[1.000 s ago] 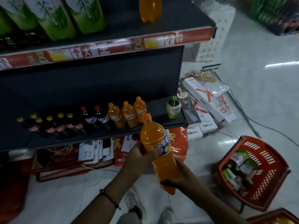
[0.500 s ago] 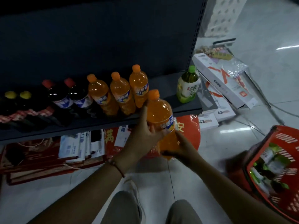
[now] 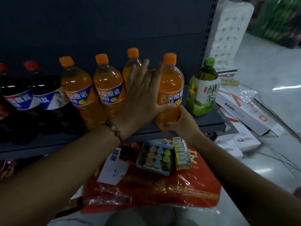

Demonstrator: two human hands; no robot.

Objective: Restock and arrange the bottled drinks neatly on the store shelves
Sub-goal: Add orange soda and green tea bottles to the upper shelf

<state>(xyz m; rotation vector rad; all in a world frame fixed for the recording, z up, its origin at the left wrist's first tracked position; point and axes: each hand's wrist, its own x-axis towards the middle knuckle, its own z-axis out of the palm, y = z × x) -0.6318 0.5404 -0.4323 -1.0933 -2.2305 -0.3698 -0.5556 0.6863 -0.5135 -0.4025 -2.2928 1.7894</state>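
I am looking at the orange soda bottle (image 3: 171, 90), which is standing upright on the dark shelf (image 3: 210, 123) near its front edge, between the other orange bottles and the green tea bottle (image 3: 203, 90). The right hand (image 3: 179, 121) is gripping it low down, fingers curling round the base. The left hand (image 3: 141, 95) is lying flat and spread against the bottle's left side — fingers straight, pointing up, thumb crossing the front under the blue label. A beaded bracelet (image 3: 114, 129) is sitting on that wrist.

Behind the spread fingers the third orange bottle (image 3: 132, 62) is standing partly hidden, and two more orange bottles (image 3: 91, 93) are lining up to its left, touching or nearly so. Further left, two dark cola bottles (image 3: 32, 95) with red caps are standing in the row.

Below the shelf, a red plastic-wrapped package (image 3: 162, 191) is lying on the floor with a box of small pastel items (image 3: 156, 157) on top — what they are, I cannot tell. White flat boxes (image 3: 244, 110) are lying stacked on the floor to the right of the shelf end.
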